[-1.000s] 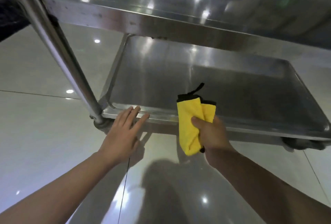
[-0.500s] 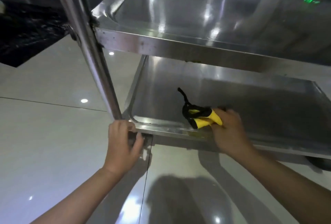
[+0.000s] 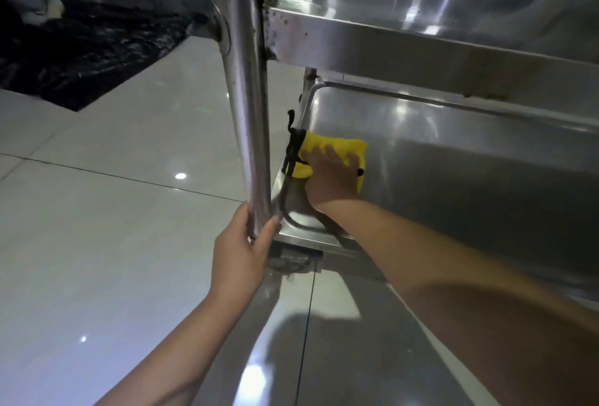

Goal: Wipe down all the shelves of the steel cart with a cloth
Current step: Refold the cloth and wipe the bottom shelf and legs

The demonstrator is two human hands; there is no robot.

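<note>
Yellow cloth (image 3: 337, 149) lies flat on the bottom shelf (image 3: 453, 159) of the steel cart (image 3: 356, 39), in its near left corner. Our right hand (image 3: 330, 175) presses it down with spread fingers, while our left hand (image 3: 241, 250) curls round the foot of the upright post (image 3: 248, 107). The cloth's black loop (image 3: 291, 143) hangs at the shelf rim and could snag there; we judge a hard push might also roll the cart if our brace slips. Half a second ago the cloth was bunched in our right hand nearer the front rim; now it is spread and further left.
</note>
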